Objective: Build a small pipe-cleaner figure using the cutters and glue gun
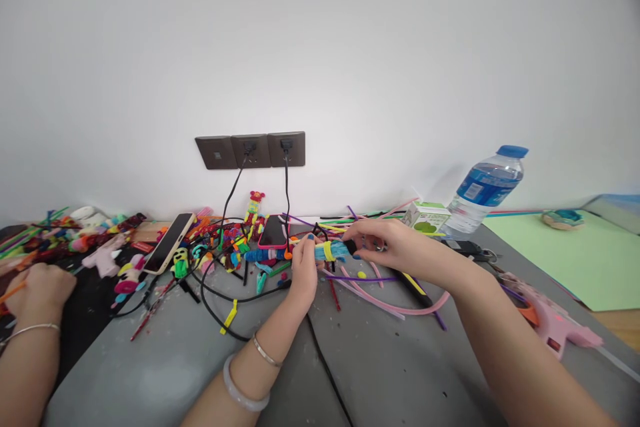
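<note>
The piece under work, a blue bundle [340,250] bound with a yellow band [329,251], was found between the two hands, apparently held just above the grey worktop [140,380]. The left hand [303,270] had its fingers closed in a pinch around the bundle, left of the band. The right hand [387,238] had thumb and forefinger pinching the black piece [351,247] at the bundle's right end; the exact contact of its other fingers could not be determined. Whether the blue roll [261,255] left of the left hand belonged to the same item could not be established.

In this inspector's judgement, the step in hand was fitting or adjusting the black end while the left hand steadied the body. The next move called for a firm left grip and small, controlled right-finger motion, without dragging the band out of place.

Pink stems [420,311] and a purple stem [360,279] lay loose beneath and near the hands. A pink glue gun [555,330] lay to the right. At far left, a co-worker's hand [45,290] held an orange stem [13,292].
</note>
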Demonstrator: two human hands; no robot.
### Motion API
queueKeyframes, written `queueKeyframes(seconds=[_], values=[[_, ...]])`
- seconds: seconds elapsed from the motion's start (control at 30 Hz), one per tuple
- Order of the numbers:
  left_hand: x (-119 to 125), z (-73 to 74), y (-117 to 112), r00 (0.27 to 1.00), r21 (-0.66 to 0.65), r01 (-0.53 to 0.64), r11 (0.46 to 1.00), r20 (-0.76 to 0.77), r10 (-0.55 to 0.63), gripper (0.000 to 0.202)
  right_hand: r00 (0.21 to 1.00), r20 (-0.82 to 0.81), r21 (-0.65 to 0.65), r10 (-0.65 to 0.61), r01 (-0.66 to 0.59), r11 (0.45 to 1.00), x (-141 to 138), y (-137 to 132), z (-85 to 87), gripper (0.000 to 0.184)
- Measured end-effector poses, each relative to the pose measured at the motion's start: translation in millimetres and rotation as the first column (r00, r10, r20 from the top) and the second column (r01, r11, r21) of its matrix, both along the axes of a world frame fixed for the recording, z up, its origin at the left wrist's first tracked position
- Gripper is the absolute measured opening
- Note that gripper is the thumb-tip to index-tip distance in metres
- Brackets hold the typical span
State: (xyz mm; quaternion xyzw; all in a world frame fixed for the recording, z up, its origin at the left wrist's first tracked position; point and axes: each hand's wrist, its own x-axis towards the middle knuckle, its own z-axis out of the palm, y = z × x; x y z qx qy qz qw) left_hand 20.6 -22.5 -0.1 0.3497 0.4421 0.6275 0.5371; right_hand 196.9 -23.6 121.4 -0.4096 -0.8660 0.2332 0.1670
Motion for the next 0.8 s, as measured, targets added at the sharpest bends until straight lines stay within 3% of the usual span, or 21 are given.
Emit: queueKeyframes(seconds=[0.23,0.47,0.8], values=[[-1.4,-1.3,4.2,0.998,-0.04,-0.038,0.998,0.048,0.04,0.029,1.0,-0.006,0.034,0.029,-0.029,0.999,-5.1,3.4,-5.0,0.022],[-0.9,-6.5,5.8,0.999,-0.056,-0.004,0.998,0.041,0.007,0.031,0.999,0.014,0.083,0.034,-0.035,0.996,-5.0,5.4,-7.1,0.02],[-1.9,-3.6,6.2,0.999,-0.043,-0.013,0.999,0.041,0.015,0.032,0.998,0.061,0.052,0.023,-0.027,0.998,-7.5,3.0,-7.5,0.019]])
